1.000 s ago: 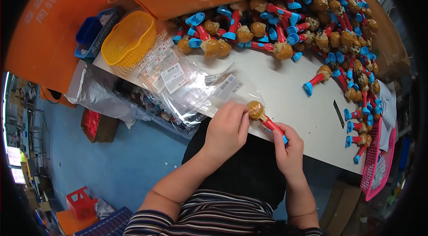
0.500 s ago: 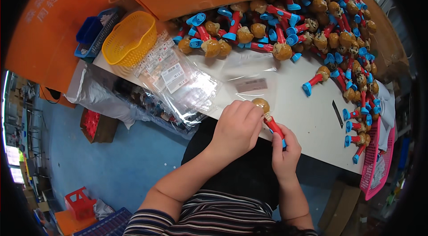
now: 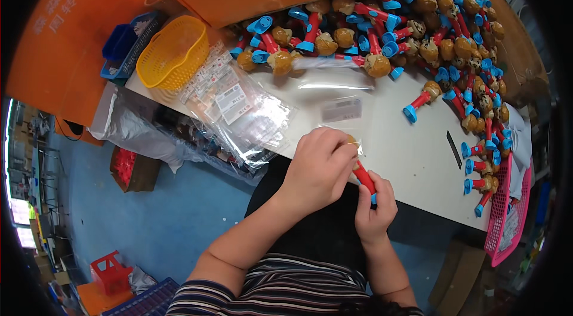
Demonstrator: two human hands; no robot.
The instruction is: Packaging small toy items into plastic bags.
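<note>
My right hand (image 3: pixel 376 211) grips a toy figure on a red stick (image 3: pixel 364 177) by its blue lower end. The toy slants up and left, its brown head (image 3: pixel 352 140) mostly hidden behind my left fingers. My left hand (image 3: pixel 322 163) is closed at the near end of a clear plastic bag (image 3: pixel 365 114) with a pale label, close against the toy's head; its fingertips are partly hidden. Whether the head is inside the bag or just beside it, I cannot tell. Both hands are over the table's near edge.
Many similar toys (image 3: pixel 377 65) are heaped along the back and right of the white table (image 3: pixel 412 163). Flat clear bags (image 3: pixel 233 104) lie at left by a yellow basket (image 3: pixel 170 56). A dark blade-like strip (image 3: pixel 454 149) and pink basket (image 3: pixel 500 220) are at right.
The bag has shifted, and its far part is now raised and blurred. My right hand and the toy have moved slightly left and down; the toy's head is more covered by my left fingers.
</note>
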